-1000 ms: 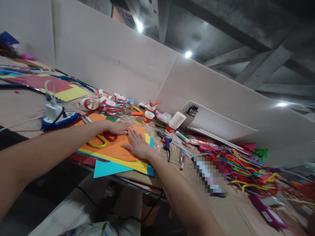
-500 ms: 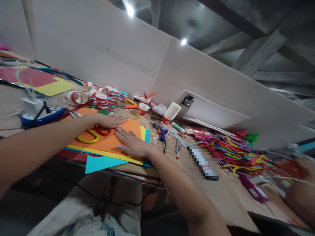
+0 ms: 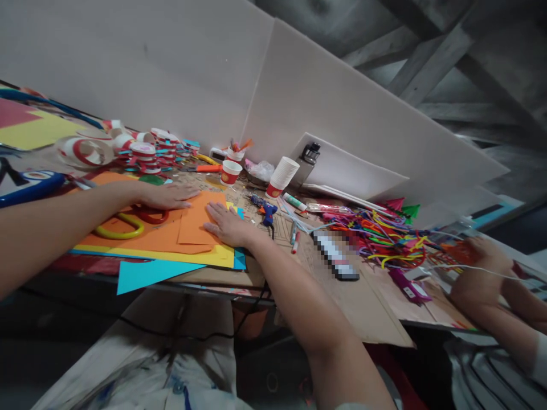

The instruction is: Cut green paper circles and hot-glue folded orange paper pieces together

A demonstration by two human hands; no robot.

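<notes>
Both my hands rest on a stack of coloured paper at the table's near edge. My left hand (image 3: 168, 195) lies flat with its fingers stretched, at the far edge of a smaller orange paper piece (image 3: 196, 225). At that piece's right edge, my right hand (image 3: 231, 225) presses down with its fingers spread. Under it are a larger orange sheet (image 3: 158, 239), yellow paper (image 3: 222, 257) and blue paper (image 3: 149, 275), which juts over the table edge. Scissors with a yellow handle (image 3: 119, 228) and a red handle (image 3: 151, 216) lie on the orange sheet below my left forearm.
A hot glue gun (image 3: 268, 212), a paper cup (image 3: 231, 172) and a cup stack (image 3: 282, 176) stand or lie beyond my hands. Pipe cleaners (image 3: 380, 233) are heaped at right, near another person's arm (image 3: 482, 279). Red-and-white cup pieces (image 3: 145, 155) sit at back left.
The view has swung to the right, so the table things sit further left. My right hand has slid toward the paper's right edge, uncovering more of the smaller orange piece.
</notes>
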